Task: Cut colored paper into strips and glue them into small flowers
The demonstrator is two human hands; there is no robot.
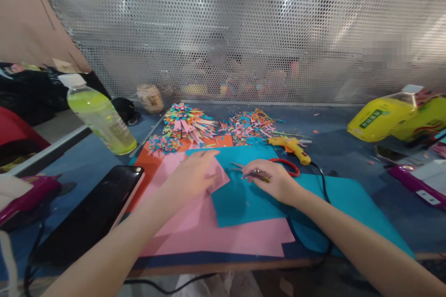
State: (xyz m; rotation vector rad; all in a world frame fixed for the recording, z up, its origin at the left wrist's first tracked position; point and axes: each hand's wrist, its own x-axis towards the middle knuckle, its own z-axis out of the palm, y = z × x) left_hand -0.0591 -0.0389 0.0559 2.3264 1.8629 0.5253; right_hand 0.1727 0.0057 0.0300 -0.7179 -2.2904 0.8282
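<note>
My left hand (195, 174) is over a pink paper sheet (181, 216), its fingers stretched out and slightly blurred. A pointed corner of pink paper lies beside its thumb, over a teal sheet (244, 204). In my right hand (273, 178) is a pair of scissors (237, 166), blades pointing left above the teal sheet. A red handle loop (294, 167) shows behind that hand; whether it belongs to the same scissors I cannot tell. Beyond the hands stand a cone of folded coloured paper strips (186, 123) and a smaller paper cluster (163, 144).
A yellow glue gun (291, 146) with a black cord lies beyond my right hand. Paper scraps (251, 125) are heaped near the perforated metal panel (244, 55). A drink bottle (101, 116) and black phone (90, 209) are left; yellow bottles (383, 116) are right.
</note>
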